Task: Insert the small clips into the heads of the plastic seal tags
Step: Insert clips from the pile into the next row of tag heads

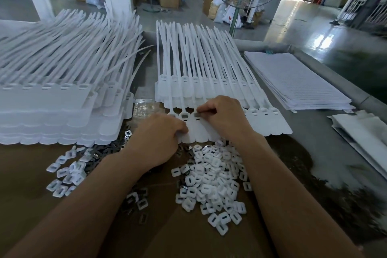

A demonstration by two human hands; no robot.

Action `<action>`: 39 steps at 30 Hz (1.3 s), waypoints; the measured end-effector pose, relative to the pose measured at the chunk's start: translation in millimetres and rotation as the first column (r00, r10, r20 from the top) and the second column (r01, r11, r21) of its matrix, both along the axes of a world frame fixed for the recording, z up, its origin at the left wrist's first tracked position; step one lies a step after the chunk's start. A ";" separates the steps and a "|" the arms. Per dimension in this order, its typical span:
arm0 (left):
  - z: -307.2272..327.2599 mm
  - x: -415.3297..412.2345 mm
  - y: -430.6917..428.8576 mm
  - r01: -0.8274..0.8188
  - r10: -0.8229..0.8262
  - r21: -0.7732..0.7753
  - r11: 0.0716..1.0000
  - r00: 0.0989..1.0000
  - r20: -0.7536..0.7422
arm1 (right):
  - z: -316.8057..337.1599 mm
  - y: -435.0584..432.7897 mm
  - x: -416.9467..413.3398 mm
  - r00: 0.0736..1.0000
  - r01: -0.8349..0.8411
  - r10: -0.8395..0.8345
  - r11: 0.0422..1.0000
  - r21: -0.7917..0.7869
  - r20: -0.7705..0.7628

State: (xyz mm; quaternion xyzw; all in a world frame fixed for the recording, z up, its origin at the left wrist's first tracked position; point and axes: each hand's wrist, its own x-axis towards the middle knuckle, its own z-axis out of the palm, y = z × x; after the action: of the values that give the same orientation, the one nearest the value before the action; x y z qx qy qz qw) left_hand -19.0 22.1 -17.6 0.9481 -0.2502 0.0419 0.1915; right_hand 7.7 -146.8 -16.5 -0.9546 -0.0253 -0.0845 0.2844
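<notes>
Factory floor behind, a cardboard-covered table [188,241] before me. On it the row of tags [209,90] lies flat, heads toward me. My right hand [224,115] pinches a small clip [196,114] at the third head from the row's left end. My left hand [159,138], fingers curled, holds the tags' near ends. I should keep the clip square and press straight down. The heap of clips [213,178] sits just below the row.

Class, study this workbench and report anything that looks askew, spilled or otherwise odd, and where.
Two tails at the right edge of the left stack of seal tags bow out sideways while the rest lie straight. White square pieces and dark clips lie loose in heaps on the cardboard.
</notes>
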 end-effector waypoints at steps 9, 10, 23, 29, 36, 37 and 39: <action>-1.9 0.6 0.2 0.001 -0.001 0.000 1.000 1.000 0.004 | -3.3 2.3 -1.1 1.000 0.012 -0.012 1.000 -0.012 0.021; -1.6 0.6 -0.3 -0.001 0.001 -0.002 1.000 1.000 0.001 | -3.3 1.8 -0.9 1.000 0.013 -0.013 1.000 -0.014 0.021; 1.5 -1.9 -2.8 -0.036 0.036 -0.006 0.999 0.999 -0.021 | -6.5 4.6 1.2 0.997 0.050 -0.050 0.999 0.012 0.061; 2.6 -2.2 -1.3 -0.016 0.016 -0.022 1.000 1.000 -0.011 | -2.6 0.9 1.2 1.000 0.003 -0.004 1.000 0.028 0.027; 0.0 1.0 2.5 -0.010 0.007 -0.072 0.997 0.999 -0.052 | 11.4 -3.8 -9.5 0.999 -0.045 0.044 0.990 0.131 0.014; -0.4 1.4 3.3 -0.023 0.017 -0.094 0.995 0.998 -0.062 | 15.9 -5.5 -13.2 0.998 -0.066 0.066 0.987 0.146 0.003; -0.8 2.1 4.0 -0.051 0.037 -0.160 0.986 0.996 -0.086 | 24.2 -6.5 -21.4 0.986 -0.151 0.160 0.974 0.167 -0.044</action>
State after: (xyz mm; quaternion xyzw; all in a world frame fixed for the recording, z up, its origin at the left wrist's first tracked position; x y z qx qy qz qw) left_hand -16.9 26.1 -18.4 0.9356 -0.2169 0.0270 0.2772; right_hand -13.6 -153.4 7.7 -0.9253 -0.0848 -0.0365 0.3678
